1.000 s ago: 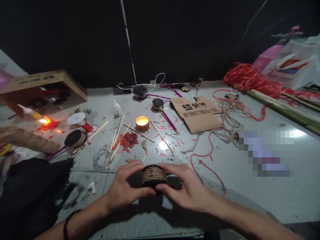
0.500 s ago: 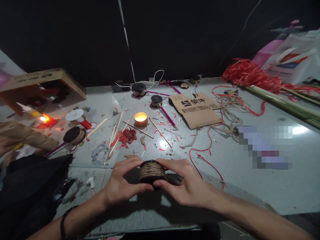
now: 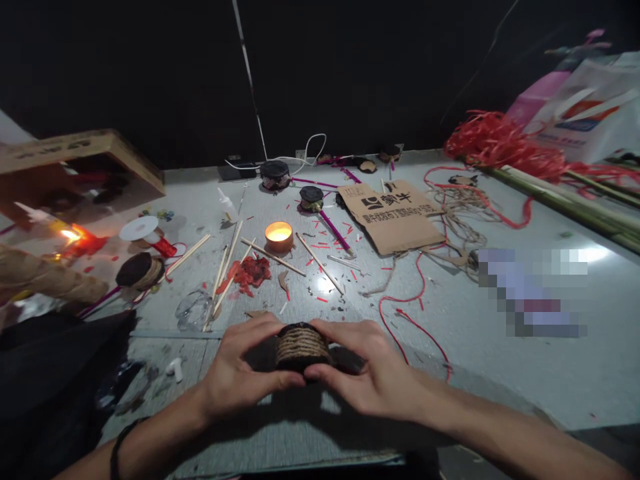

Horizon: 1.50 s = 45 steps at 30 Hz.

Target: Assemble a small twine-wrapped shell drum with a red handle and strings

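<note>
A small rattle-drum body (image 3: 303, 343), black on its faces with brown twine wound round its side, is held between both hands above the near part of the table. My left hand (image 3: 245, 357) grips its left edge, thumb below and fingers on top. On the other side my right hand (image 3: 367, 363) pinches it the same way, its thumb at the lower front edge. The palms hide parts of its ends. Beyond the hands stands a lit tealight candle (image 3: 279, 236), with a lump of red wax (image 3: 253, 273) and thin wooden sticks (image 3: 320, 263) near it.
Drums on purple sticks (image 3: 334, 230) lie at the back. A torn cardboard piece (image 3: 395, 220), red cord (image 3: 423, 280) and a blurred-out item (image 3: 530, 293) are to the right. On the left are a thread spool (image 3: 139, 229), another flame (image 3: 71, 233), an open carton (image 3: 135, 157) and black cloth (image 3: 60, 373).
The view has shifted slightly, so objects at the left sit a little further left. Both hands keep their hold on the drum body, which has barely moved.
</note>
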Each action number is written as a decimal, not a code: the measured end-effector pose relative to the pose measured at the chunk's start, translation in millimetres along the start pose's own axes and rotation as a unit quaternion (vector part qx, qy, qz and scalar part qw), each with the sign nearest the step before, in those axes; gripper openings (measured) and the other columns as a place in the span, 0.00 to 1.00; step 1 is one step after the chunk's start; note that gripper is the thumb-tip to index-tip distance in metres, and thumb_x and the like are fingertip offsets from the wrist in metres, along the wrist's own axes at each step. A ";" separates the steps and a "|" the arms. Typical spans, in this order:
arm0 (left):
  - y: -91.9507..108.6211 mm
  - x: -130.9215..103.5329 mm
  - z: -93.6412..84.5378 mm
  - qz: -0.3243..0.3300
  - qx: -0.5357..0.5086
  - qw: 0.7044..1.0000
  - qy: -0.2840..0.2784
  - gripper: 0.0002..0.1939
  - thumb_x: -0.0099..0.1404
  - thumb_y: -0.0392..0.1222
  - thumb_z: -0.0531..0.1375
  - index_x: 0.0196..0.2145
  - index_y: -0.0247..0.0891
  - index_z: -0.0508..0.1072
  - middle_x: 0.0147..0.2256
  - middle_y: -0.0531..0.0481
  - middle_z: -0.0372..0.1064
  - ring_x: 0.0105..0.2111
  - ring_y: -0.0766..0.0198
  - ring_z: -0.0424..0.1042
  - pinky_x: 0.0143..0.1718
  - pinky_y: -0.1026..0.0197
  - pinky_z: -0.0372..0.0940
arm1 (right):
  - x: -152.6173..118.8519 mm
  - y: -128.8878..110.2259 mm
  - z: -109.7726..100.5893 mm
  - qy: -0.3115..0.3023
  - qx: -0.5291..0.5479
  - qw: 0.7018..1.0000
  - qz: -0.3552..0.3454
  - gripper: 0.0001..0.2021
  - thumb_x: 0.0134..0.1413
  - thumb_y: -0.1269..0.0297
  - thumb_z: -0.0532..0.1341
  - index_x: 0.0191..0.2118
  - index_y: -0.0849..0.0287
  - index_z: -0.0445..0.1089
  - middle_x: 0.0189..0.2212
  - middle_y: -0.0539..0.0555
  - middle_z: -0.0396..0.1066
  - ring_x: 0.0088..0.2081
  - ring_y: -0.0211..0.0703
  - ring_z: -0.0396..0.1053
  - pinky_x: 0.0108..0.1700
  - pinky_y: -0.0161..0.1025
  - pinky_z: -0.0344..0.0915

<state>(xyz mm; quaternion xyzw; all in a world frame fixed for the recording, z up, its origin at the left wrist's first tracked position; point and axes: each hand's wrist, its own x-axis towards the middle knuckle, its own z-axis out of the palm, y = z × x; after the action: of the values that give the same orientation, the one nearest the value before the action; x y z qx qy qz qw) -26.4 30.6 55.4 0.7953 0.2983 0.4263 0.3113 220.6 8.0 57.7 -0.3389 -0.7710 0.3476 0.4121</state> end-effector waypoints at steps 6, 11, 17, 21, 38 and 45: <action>2.0 2.6 -0.3 -0.005 0.002 1.000 0.004 0.19 0.65 0.57 0.75 0.42 0.40 0.82 0.32 0.50 0.78 0.31 0.63 0.76 0.34 0.63 0.72 | 0.0 0.1 1.4 0.000 -0.012 1.000 0.014 0.12 0.66 0.57 0.69 0.48 0.59 0.80 0.37 0.57 0.84 0.29 0.41 0.74 0.29 0.38 0.66; 2.0 1.4 1.1 -0.032 0.000 0.999 0.014 0.19 0.62 0.54 0.77 0.42 0.40 0.84 0.34 0.48 0.81 0.33 0.60 0.79 0.37 0.61 0.75 | 0.2 1.8 2.0 0.001 -0.018 1.000 0.016 0.14 0.67 0.55 0.68 0.49 0.59 0.80 0.37 0.57 0.85 0.30 0.42 0.76 0.31 0.38 0.69; -4.8 -6.0 6.3 -0.101 -0.034 0.994 0.010 0.23 0.59 0.42 0.78 0.51 0.45 0.83 0.42 0.47 0.81 0.42 0.55 0.81 0.45 0.56 0.77 | 0.1 3.6 1.7 0.000 -0.028 0.999 0.017 0.16 0.66 0.56 0.70 0.54 0.58 0.79 0.42 0.59 0.85 0.34 0.46 0.80 0.36 0.41 0.74; -5.8 -9.5 8.4 -0.135 -0.034 0.990 -0.004 0.33 0.57 0.32 0.75 0.59 0.48 0.79 0.50 0.46 0.78 0.49 0.53 0.80 0.50 0.53 0.77 | -1.9 6.0 5.9 -0.004 -0.033 0.999 0.015 0.22 0.65 0.58 0.71 0.62 0.57 0.75 0.48 0.61 0.85 0.41 0.49 0.82 0.42 0.45 0.78; 2.2 -9.0 6.5 -0.072 0.055 0.995 -0.031 0.34 0.61 0.39 0.75 0.63 0.45 0.70 0.57 0.39 0.75 0.56 0.46 0.77 0.55 0.43 0.76 | -48.8 17.1 -125.4 -0.038 -0.402 0.897 0.180 0.10 0.67 0.56 0.64 0.45 0.56 0.78 0.40 0.60 0.80 0.30 0.48 0.76 0.32 0.44 0.69; 4.5 -4.0 1.1 -0.064 0.003 0.997 -0.042 0.19 0.69 0.46 0.71 0.55 0.43 0.75 0.47 0.44 0.79 0.47 0.52 0.79 0.47 0.51 0.75 | -34.6 7.6 -109.9 -0.032 -0.357 0.921 0.154 0.10 0.74 0.60 0.54 0.41 0.55 0.70 0.32 0.56 0.79 0.30 0.46 0.77 0.30 0.41 0.68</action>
<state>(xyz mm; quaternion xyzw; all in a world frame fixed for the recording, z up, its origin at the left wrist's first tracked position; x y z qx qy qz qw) -26.3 24.6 56.3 0.7927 0.3366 0.3708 0.3476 333.1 12.2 83.7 -0.5667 -0.7952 0.1194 0.1799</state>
